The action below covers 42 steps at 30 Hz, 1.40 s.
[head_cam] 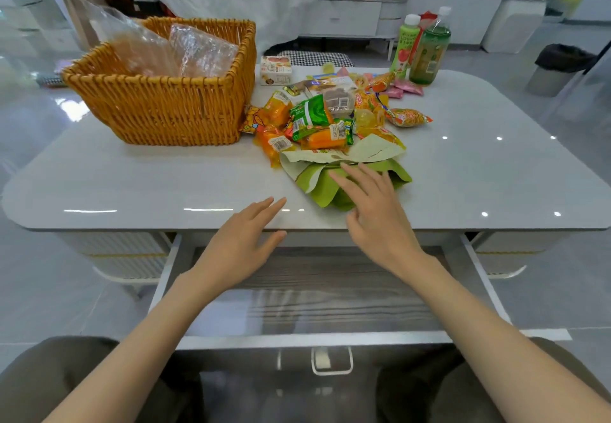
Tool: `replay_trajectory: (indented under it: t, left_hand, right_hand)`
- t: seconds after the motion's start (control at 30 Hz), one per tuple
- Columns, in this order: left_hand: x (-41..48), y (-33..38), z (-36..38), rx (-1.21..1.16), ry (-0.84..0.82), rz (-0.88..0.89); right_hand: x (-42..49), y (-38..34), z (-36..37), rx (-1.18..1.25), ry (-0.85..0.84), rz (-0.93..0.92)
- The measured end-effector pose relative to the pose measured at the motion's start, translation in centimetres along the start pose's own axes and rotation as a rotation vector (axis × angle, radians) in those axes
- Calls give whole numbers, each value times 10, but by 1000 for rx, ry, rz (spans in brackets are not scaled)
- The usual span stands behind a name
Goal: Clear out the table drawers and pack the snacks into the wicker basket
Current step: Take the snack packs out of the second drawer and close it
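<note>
Drawer (330,290) open and seemingly emptied, snacks (317,122) heaped on the worktop (132,184) beside the wicker basket (158,108) holding two clear packets (201,49); left hand (241,247) and right hand (373,211) spread, holding nothing, packing mostly ahead.

Head camera looks forward and down, close over table (132,174) and drawer (330,287).

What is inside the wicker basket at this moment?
A tall clear packet and a shorter clear packet stand in the wicker basket, sticking up above its rim. The basket's front wall hides its floor, so anything lying lower cannot be seen.
</note>
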<state>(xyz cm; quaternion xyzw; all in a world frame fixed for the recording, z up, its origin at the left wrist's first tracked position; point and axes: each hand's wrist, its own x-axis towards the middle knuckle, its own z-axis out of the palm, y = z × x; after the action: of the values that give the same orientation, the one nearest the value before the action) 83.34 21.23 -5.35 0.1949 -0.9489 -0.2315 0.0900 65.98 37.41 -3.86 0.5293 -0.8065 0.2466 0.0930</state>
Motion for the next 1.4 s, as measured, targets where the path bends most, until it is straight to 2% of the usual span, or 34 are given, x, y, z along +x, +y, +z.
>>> replay_trajectory:
  t: [0.1, 0.23, 0.33, 0.43, 0.57, 0.7, 0.93, 1.17, 1.3, 1.4]
  left_hand:
    - [-27, -7, -5, 79, -178, -13]
    - [-60, -14, -4, 246, -418, 7]
    - [-71, -11, -1, 372, -470, 26]
    - [-67, -11, -1, 440, -441, 15]
    - [-58, -15, -2, 436, -378, -9]
    - [-47, -18, -1, 477, -234, -10]
    - [-13, -31, 5, 409, -56, -78]
    - [7, -49, 35, 285, 215, 7]
    - [12, -49, 42, 236, 337, -26]
    - [13, -43, 40, 236, 358, -37]
  right_hand:
    - [-28, -23, -1, 88, -74, -113]
    - [-69, -33, 0, 2, -530, -112]
    - [-82, -23, 6, -142, -740, -80]
    - [-81, -16, 12, -284, -811, -67]
    - [-74, -15, 15, -372, -740, -97]
    - [-59, -6, 17, -441, -637, -63]
    - [-34, 14, 39, -304, -468, 80]
    - [-31, 25, 70, -138, -2, 149]
    - [-26, 24, 72, -140, 131, 149]
    - [-24, 21, 69, -131, 133, 183]
